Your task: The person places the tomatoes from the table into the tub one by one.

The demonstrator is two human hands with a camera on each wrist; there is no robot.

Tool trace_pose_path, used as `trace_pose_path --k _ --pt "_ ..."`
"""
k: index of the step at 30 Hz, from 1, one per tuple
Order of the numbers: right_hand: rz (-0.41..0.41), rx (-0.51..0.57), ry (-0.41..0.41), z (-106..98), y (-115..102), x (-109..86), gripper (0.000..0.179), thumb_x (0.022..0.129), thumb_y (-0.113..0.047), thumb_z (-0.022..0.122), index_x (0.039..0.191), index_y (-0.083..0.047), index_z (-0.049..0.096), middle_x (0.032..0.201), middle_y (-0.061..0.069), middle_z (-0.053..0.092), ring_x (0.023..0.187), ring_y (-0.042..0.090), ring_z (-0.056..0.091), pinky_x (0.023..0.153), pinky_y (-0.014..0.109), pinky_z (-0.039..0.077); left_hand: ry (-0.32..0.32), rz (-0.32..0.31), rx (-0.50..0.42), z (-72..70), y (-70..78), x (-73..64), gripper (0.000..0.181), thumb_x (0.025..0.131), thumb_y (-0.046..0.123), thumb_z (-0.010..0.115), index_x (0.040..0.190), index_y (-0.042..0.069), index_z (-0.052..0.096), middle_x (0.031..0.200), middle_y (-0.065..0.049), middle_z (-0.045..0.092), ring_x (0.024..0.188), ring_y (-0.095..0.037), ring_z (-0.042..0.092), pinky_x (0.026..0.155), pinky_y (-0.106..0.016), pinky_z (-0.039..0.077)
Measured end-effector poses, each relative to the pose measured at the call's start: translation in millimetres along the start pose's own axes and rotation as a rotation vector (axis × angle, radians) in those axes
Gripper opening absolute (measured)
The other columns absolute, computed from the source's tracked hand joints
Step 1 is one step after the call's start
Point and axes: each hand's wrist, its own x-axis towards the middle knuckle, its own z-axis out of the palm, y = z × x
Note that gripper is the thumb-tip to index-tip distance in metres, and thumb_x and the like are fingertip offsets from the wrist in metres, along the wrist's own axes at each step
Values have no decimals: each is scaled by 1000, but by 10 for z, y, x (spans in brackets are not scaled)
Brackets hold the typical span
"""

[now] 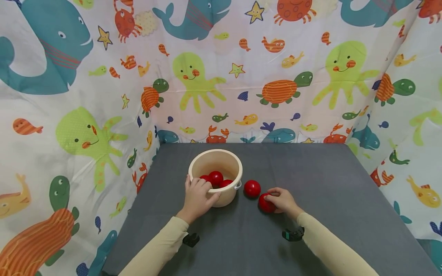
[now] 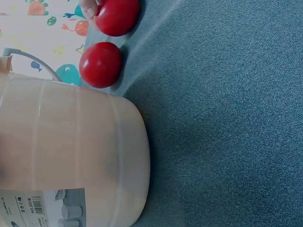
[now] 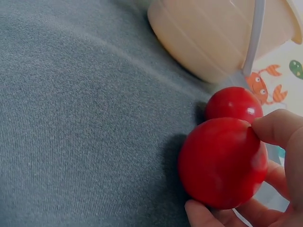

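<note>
A cream plastic bucket stands upright on the grey table, with several shiny red balls inside. My left hand grips the bucket's near left rim, fingers hooked over the edge; in the left wrist view that hand is out of sight. To the right of the bucket, my right hand holds a smooth red ball between thumb and fingers, low over the table. Another red ball lies on the cloth between the bucket and the held one.
A pale handle hangs at the bucket's right side. The bucket carries a printed label. Grey cloth covers the table, and a curtain with sea animals rises behind it and along both sides.
</note>
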Motion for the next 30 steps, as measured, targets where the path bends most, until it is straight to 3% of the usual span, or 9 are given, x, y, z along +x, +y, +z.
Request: trace_pose_path --k 14,20,24,30 --pt "-13 74 37 39 58 1 44 92 -24 70 128 0 63 125 27 67 93 23 70 66 42 64 -9 -7 7 15 -5 -8 29 88 48 67 79 20 62 89 -2 68 101 -25 58 114 -76 26" --pt "-15 81 50 -91 -1 26 43 94 -24 67 130 0 62 126 27 67 96 24 69 69 43 64 -9 -8 15 23 -7 -8 29 86 48 69 79 20 63 89 -2 69 100 -24 59 114 -76 26" --pt "-41 50 75 -261 -187 67 45 96 -27 66 133 -1 60 131 27 65 102 27 69 72 43 64 2 -1 18 27 -10 -15 29 86 48 69 79 21 63 89 -1 69 100 -24 59 113 -76 27" --pt "-75 24 106 -532 -713 170 51 99 -34 63 140 -5 56 139 26 59 117 37 63 83 40 63 0 -1 18 25 -19 -21 29 86 48 69 79 21 62 89 -1 68 100 -24 59 113 -76 27"
